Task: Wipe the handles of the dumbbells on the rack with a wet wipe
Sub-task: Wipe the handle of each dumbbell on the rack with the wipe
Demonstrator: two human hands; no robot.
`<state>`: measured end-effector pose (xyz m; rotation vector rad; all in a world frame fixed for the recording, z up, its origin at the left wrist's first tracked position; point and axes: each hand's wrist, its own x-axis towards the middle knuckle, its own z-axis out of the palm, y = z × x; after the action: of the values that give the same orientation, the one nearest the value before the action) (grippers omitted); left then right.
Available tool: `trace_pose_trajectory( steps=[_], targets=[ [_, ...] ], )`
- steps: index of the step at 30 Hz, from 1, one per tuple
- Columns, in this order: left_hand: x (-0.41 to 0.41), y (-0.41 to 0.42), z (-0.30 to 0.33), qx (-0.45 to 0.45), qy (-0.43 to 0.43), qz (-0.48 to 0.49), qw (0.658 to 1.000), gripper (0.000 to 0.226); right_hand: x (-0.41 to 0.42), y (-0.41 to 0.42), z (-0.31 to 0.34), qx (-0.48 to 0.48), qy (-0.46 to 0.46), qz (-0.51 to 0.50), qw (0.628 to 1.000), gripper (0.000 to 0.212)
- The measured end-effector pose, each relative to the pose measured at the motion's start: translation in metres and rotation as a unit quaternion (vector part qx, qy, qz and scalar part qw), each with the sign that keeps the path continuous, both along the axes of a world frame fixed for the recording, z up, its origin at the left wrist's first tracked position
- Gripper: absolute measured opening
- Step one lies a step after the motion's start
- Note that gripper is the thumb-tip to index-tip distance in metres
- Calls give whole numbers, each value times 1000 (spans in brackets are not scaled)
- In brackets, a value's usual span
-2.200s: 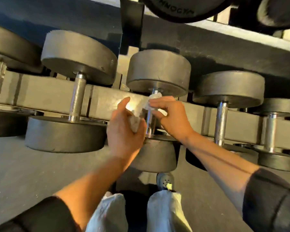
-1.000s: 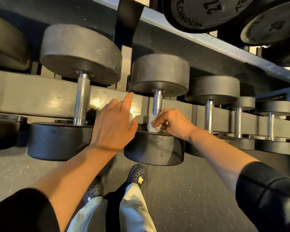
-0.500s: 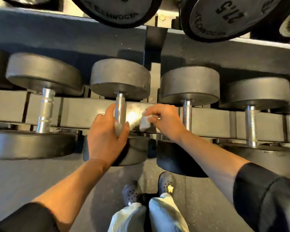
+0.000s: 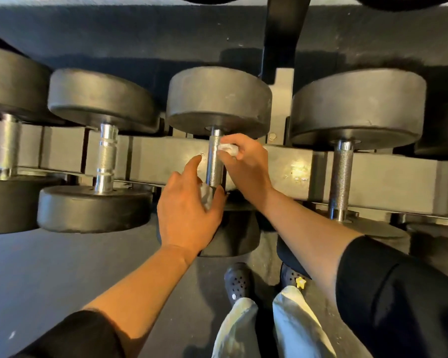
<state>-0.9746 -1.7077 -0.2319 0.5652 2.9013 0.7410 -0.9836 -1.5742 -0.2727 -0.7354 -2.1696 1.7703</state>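
Note:
A black dumbbell with a knurled steel handle (image 4: 214, 161) rests on the rack rail (image 4: 290, 171) in the middle of the view. My right hand (image 4: 246, 166) pinches a crumpled white wet wipe (image 4: 228, 149) against the upper right side of that handle. My left hand (image 4: 189, 213) sits at the handle's lower end, index finger stretched out, with a second white wipe (image 4: 206, 197) held between thumb and fingers against the steel. The dumbbell's near head is mostly hidden behind my left hand.
More dumbbells lie on the rail: one with a ringed handle (image 4: 106, 158) to the left, one with a knurled handle (image 4: 342, 177) to the right. A black upright post (image 4: 279, 34) stands behind. Grey floor and my shoes (image 4: 237, 281) lie below.
After the earlier dumbbell, both hands have shifted one dumbbell to the left. My right hand has carried its wipe onto the top of this handle, where my left hand holds the lower end.

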Motion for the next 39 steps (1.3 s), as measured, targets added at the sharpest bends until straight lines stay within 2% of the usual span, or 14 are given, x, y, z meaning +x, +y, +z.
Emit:
trace_pose_trajectory(
  steps=[7,10,15,21,25,27,30,32,34,39],
  targets=[
    [-1,-2,-4,-8,10,3,1000,62,0,-8,-10,61,6,-48,997,24],
    [-1,-2,-4,-3,12,4,1000,62,-1,-7,-12,106,-30,-35,993,18],
    [-1,-1,-5,3,12,5,1000,66,10,-1,-8,83,-98,28,991,13],
    [0,-2,-5,-5,19,1,1000,66,27,-2,-2,7,-125,97,987,20],
    [0,-2,-5,-2,19,-3,1000,66,32,2,2,4,-143,148,979,20],
    [0,-3,-5,-2,19,-4,1000,65,28,4,3,32,-133,128,982,16],
    [-1,-2,-5,-11,14,1,1000,64,18,8,9,96,-80,35,992,18],
    [-1,-2,-5,-14,12,2,1000,64,9,10,12,99,-37,-2,994,19],
    [-1,-2,-4,-13,12,3,1000,64,2,8,11,91,-15,6,996,19],
    [-1,-2,-4,-5,3,6,1000,65,1,-4,0,159,11,29,987,13]
  ],
)
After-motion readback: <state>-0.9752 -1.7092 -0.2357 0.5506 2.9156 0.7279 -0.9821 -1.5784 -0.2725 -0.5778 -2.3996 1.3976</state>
